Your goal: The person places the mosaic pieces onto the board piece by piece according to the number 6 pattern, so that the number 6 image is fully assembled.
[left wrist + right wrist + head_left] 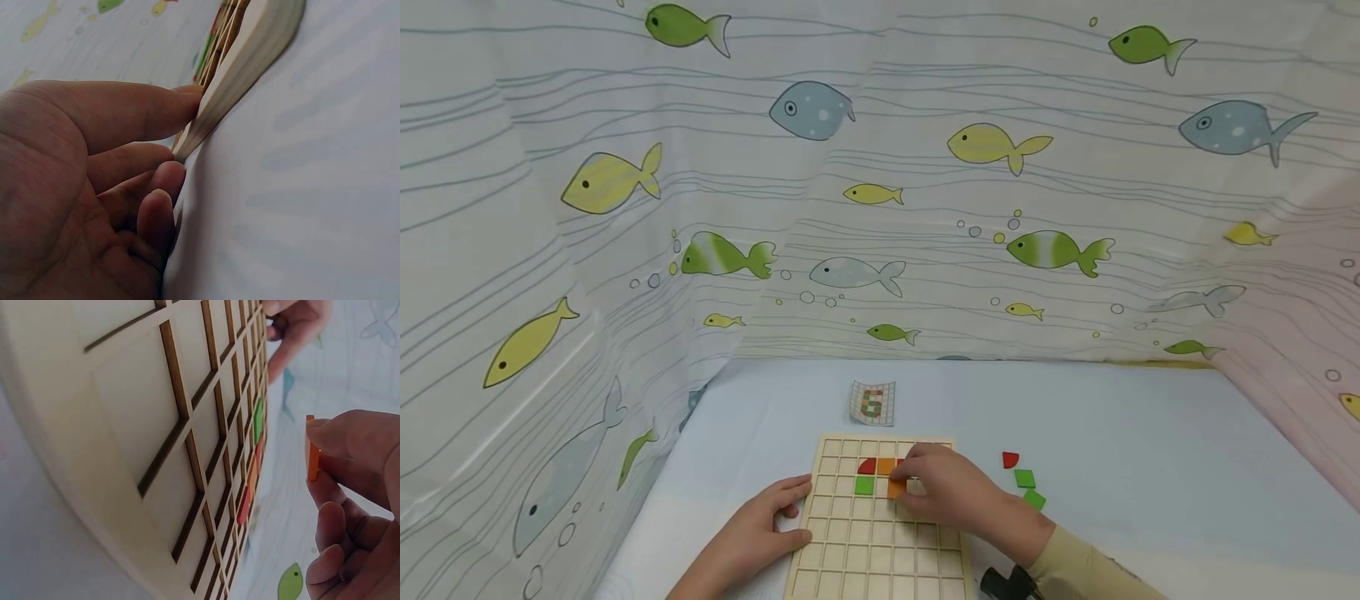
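A pale wooden grid board (838,550) lies in front of me. My left hand (758,529) rests against its left edge, thumb and fingertips touching the side. Between thumb and fingers, my right hand (951,492) pinches an orange square tile (313,453), held above the grid in the right wrist view. Set in the upper cells are a red quarter-round tile (867,466), another orange tile (886,467) and a green square tile (864,485). A second red tile (243,507) sits beyond the orange one, partly covered by my right hand in the head view.
Beyond the board lies a small card (872,403) with a coloured grid figure. Right of the board are a loose red quarter-round tile (1011,459) and two green tiles (1025,478). A black object (1000,583) is by the right sleeve. Fish-print curtains (925,300) surround the table.
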Available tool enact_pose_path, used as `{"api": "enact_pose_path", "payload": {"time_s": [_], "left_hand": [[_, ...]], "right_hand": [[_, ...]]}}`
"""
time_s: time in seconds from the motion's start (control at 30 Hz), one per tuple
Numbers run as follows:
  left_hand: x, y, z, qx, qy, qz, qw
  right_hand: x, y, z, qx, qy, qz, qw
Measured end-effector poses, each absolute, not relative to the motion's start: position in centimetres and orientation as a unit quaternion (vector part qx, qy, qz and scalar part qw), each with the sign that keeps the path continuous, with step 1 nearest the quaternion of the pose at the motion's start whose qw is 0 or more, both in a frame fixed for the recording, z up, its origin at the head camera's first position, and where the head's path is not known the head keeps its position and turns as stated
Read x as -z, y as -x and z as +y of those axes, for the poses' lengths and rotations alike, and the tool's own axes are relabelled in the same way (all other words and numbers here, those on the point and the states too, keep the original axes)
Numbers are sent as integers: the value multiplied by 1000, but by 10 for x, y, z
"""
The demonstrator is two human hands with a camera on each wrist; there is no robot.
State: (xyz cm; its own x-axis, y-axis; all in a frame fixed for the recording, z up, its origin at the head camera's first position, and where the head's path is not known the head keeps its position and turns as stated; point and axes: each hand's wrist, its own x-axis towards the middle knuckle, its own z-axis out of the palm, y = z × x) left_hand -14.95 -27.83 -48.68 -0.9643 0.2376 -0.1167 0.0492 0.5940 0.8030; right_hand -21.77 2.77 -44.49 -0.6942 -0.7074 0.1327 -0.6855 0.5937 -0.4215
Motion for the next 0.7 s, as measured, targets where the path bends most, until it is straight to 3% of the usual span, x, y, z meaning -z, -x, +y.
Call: {"api": "enact_pose_path", "payload": {"time_s": [0.7], "left_hand": [[485, 149, -278, -441, -79, 888, 103]], "right_hand": [[458, 213, -13, 181, 425, 886, 34]]}}
